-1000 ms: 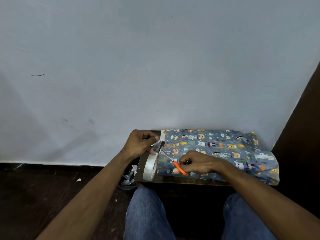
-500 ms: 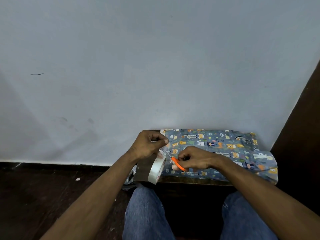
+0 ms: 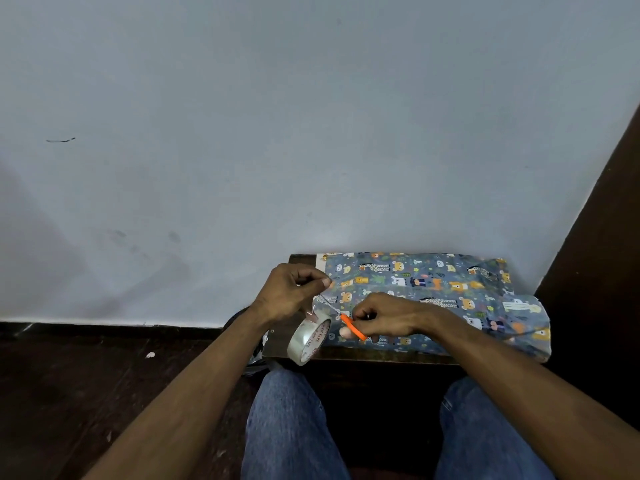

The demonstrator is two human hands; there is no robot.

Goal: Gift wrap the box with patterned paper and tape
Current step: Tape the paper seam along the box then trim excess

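At the left end of the small dark wooden table (image 3: 363, 356), in the head view, your left hand (image 3: 287, 294) has its fingers curled, thumb and forefinger pinching the free end of a clear tape strip (image 3: 317, 304) pulled up off the tape roll (image 3: 309, 341). The roll hangs tilted at the table's front-left corner, just below that hand, its printed core facing right; whether it rests on the table edge you cannot tell. Your right hand (image 3: 384, 318) grips the orange-handled scissors (image 3: 346, 322), fingers curled round the handle loops, thumb tip showing below the orange handle. The thin blades point up-left toward the strip, just under your left fingertips; whether they are touching the tape is too small to tell. The box (image 3: 426, 299) is covered in blue paper with an animal print and lies flat across the table, from near its left edge to past its right edge, its back side against the pale wall (image 3: 311, 133). The paper at the box's right end looks loose and crumpled, overhanging the table's front-right corner. Your right hand rests over the front-left part of the wrapped box. A crumpled scrap (image 3: 258, 348) shows on the dark floor (image 3: 86, 375) just left of the table. Your knees in blue jeans (image 3: 291, 427) sit below the front edge.
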